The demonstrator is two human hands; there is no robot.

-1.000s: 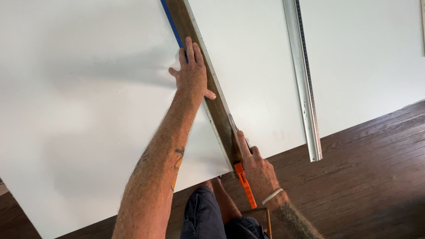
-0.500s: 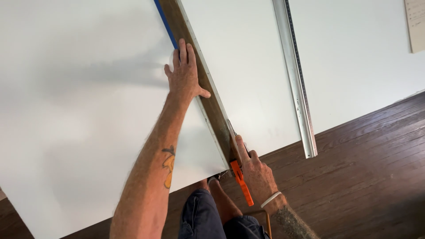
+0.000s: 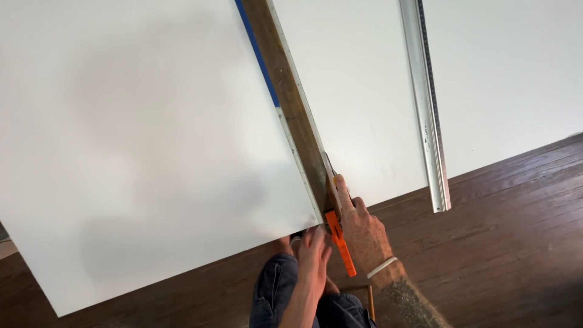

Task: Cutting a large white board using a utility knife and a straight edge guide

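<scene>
A large white board [image 3: 139, 140] lies on the dark wood floor [image 3: 510, 225]. A long brown straightedge [image 3: 291, 97] with a metal edge runs across it from the top toward me. My right hand [image 3: 361, 228] grips an orange utility knife [image 3: 339, 240] against the near end of the straightedge, at the board's near edge. My left hand [image 3: 314, 252] rests at that same near edge, just left of the knife, fingers touching the board's corner by the straightedge. A blue strip [image 3: 260, 58] shows along the straightedge's left side.
A second long metal ruler [image 3: 427, 103] lies on the white board to the right, its end reaching onto the floor. My knees in blue jeans [image 3: 273, 297] are at the bottom, beside a thin wooden stick [image 3: 369, 300].
My left hand left the middle of the straightedge and came down to the board's near edge beside the knife. The right hand with the knife stayed at the near end.
</scene>
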